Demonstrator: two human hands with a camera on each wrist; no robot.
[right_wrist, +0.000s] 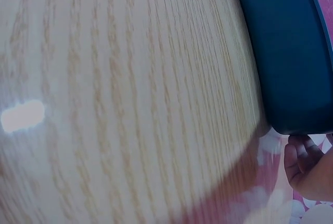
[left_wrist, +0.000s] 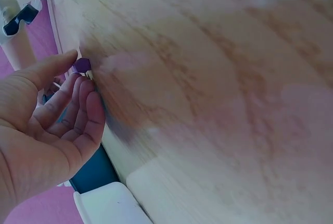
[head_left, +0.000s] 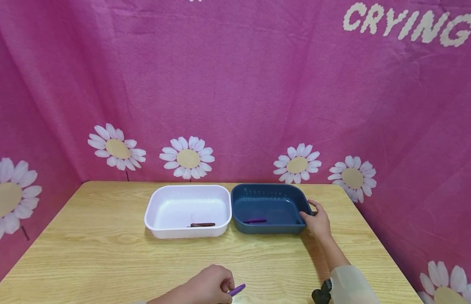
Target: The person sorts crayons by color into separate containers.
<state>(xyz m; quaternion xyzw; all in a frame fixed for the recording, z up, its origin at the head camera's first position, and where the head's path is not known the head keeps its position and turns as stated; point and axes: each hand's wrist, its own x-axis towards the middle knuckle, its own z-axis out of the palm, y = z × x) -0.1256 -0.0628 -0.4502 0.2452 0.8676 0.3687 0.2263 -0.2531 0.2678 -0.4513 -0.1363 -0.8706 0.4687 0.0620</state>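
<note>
Low in the head view my left hand (head_left: 210, 286) pinches a slim purple pen (head_left: 237, 289) between thumb and fingertips, close over the table. In the left wrist view the pen's purple end (left_wrist: 81, 65) shows at the fingertips. My right hand (head_left: 318, 220) grips the right wall of the dark blue bin (head_left: 271, 229), thumb over the rim and fingers outside. Another purple pen (head_left: 255, 221) lies inside that bin, near its front wall. To the left stands a white bin (head_left: 187, 233), holding a dark reddish-brown pen-like stick (head_left: 202, 224).
Both bins stand side by side near the back of the wood-grain table (head_left: 106, 261). A pink cloth (head_left: 235, 93) with white daisies hangs behind and at both sides. A black device (head_left: 322, 292) is strapped at my right wrist, by the pale sleeve (head_left: 353, 285).
</note>
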